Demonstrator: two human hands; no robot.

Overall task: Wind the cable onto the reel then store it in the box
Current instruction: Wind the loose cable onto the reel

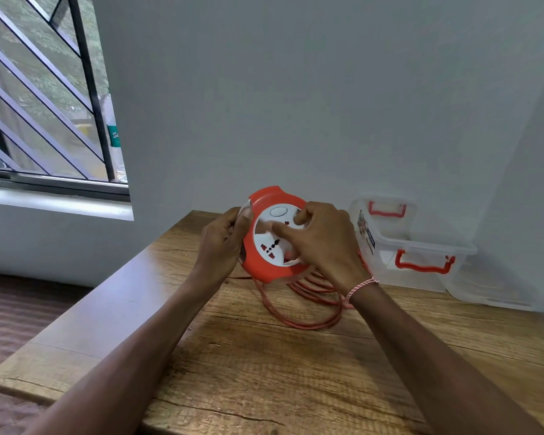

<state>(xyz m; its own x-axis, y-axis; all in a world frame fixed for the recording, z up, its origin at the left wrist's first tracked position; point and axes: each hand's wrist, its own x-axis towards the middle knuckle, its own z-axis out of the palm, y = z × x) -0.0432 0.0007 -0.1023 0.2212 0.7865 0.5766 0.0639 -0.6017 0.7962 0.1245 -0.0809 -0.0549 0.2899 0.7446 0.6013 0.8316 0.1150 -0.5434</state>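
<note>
Gripping the reel (272, 235) steady, the left hand (222, 243) is bracing it while the right hand (322, 243) is grasping its face, likely to wind in the cable (308, 321).

Soft daylight from window (44, 89), slight blur, wide-angle edge bending

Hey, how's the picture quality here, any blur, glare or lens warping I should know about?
Head view: daylight from the window on the left lights the scene softly, with no harsh glare. The wide lens bends the wall lines and the table edges toward the corners. The right hand fingers on the reel look slightly smeared. The clear box is washed out against the pale wall.
</note>
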